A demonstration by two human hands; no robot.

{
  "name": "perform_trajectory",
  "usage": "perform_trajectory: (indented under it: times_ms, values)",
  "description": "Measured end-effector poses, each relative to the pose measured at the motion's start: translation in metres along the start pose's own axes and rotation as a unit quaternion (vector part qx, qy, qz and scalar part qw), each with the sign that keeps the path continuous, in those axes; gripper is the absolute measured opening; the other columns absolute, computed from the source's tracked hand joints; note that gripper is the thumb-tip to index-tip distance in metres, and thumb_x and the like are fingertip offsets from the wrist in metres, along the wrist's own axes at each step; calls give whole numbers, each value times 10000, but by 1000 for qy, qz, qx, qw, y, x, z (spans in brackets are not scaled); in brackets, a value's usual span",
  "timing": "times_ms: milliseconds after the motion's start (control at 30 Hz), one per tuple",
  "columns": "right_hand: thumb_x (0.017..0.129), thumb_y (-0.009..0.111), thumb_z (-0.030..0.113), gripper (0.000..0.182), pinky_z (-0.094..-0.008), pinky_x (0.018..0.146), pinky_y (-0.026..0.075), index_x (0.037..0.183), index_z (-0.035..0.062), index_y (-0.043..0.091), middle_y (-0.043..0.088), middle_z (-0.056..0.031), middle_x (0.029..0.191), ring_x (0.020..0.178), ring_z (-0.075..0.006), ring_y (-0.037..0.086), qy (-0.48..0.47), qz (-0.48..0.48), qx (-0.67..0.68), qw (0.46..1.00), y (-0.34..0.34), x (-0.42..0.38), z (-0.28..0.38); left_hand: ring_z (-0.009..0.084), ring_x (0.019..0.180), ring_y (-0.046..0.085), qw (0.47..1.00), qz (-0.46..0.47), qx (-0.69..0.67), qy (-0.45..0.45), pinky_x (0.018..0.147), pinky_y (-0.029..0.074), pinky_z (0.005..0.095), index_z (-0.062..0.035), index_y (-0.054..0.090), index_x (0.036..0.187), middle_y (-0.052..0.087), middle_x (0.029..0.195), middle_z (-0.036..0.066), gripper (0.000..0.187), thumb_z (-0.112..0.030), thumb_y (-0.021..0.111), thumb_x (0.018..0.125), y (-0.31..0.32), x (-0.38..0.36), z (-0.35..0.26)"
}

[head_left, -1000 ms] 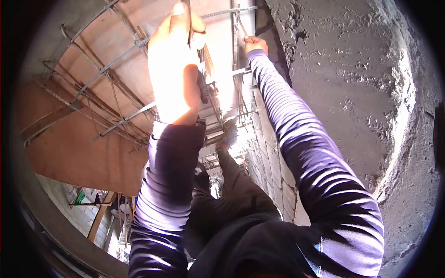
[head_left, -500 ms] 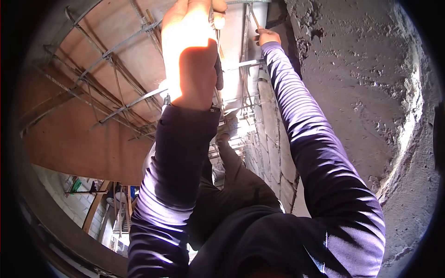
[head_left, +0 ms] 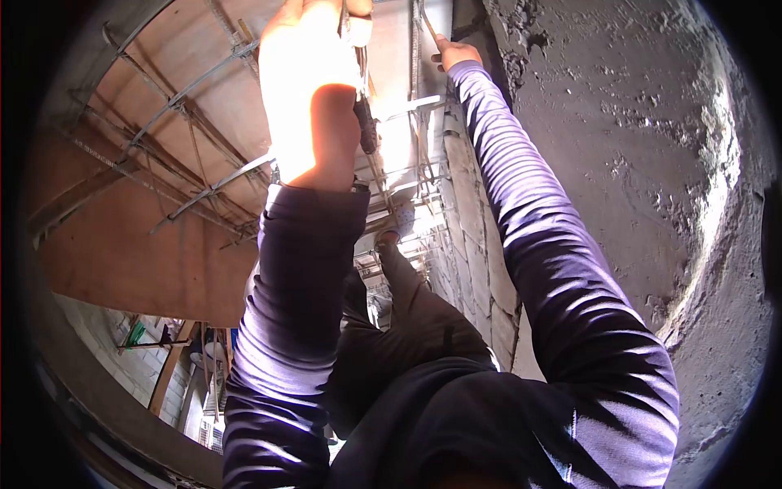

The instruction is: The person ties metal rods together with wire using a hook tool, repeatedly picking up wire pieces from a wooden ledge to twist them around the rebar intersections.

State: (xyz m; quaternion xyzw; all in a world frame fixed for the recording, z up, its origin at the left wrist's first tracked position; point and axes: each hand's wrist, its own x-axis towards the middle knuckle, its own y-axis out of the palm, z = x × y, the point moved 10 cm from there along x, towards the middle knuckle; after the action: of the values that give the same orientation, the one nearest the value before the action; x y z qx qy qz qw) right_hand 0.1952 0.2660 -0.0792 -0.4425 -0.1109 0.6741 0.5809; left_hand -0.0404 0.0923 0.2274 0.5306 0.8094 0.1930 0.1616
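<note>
Left hand (head_left: 305, 73) closed around dark-handled tool (head_left: 364, 122), shifted left and up since half a second earlier. Right hand (head_left: 453, 52) pinched on thin rod (head_left: 424, 18) beside concrete wall (head_left: 619, 138), slightly higher than before.

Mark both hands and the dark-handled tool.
left hand (head_left: 305, 57), head view, back of the hand
right hand (head_left: 456, 53), head view, knuckles
dark-handled tool (head_left: 366, 130), head view, handle below the left hand

Two hands (head_left: 305, 73) – one tool (head_left: 365, 122)
</note>
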Motion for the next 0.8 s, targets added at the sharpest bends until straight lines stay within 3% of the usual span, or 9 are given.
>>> perform_trajectory:
  times_ms: [167,233,300,367,433,633,700,767,800]
  values:
    - [944,585,425,496,-411,1045,453,1270,60,669,661,-238,1241,1212,-373,609,-156,-170,59,971,-48,-64,25,87,744,503,975,-137,98,145,695,426,263,6,641,998,590,805,21,392,-361,516,1051,-17,-16,1]
    - [966,561,319,424,-415,967,499,1236,4,648,684,-248,1153,1102,-371,649,-225,-205,117,945,-67,-124,34,75,723,518,915,-60,217,334,656,452,256,-24,627,994,599,815,12,335,-343,540,1046,-13,-29,-24]
    - [979,614,206,286,-321,914,502,1165,-6,664,707,-157,1066,1009,-218,659,-171,-101,274,941,-70,-199,35,73,699,527,995,-57,6,-78,615,452,238,-54,612,954,596,829,9,282,-319,567,1040,-26,-16,31]
    - [989,615,199,272,-300,903,492,1163,-9,636,679,-122,1090,986,-177,629,-228,-86,136,960,-55,-247,2,69,666,520,997,-45,-41,-40,571,431,212,-89,598,924,582,819,-6,224,-276,568,1043,-20,-22,27]
    - [989,610,177,279,-298,892,486,1214,12,603,652,-107,1149,1006,-163,611,-160,-115,310,930,25,-267,-126,66,664,500,996,-54,-77,-2,554,415,217,-96,604,949,560,800,-16,189,-246,550,1052,-21,-31,20]
    - [957,640,187,239,-325,857,496,1168,76,657,652,-105,1084,968,-238,623,-247,122,280,920,-85,-412,-32,72,649,490,992,47,-107,-43,504,409,233,-87,601,1064,557,803,-7,210,-274,504,1067,38,-173,-26]
    - [949,648,214,277,-323,871,496,1187,72,660,668,-105,1071,994,-230,631,-399,228,32,887,-110,-450,13,98,681,530,994,-85,-23,-61,550,446,243,-75,584,1050,574,837,16,191,-237,485,1071,9,-219,-27]
    - [922,677,345,358,-341,820,506,1133,56,674,674,-114,949,880,-254,647,-346,374,230,829,-114,-483,42,115,749,571,985,-25,153,71,627,487,258,-68,569,1092,595,888,31,160,-210,500,1064,21,-253,-60]
    - [914,674,412,411,-351,812,505,1111,51,675,678,-119,952,868,-260,646,-353,408,230,810,-109,-501,46,134,812,598,1000,-19,20,-4,707,507,275,-65,558,1130,612,936,40,156,-197,519,1057,31,-274,-53]
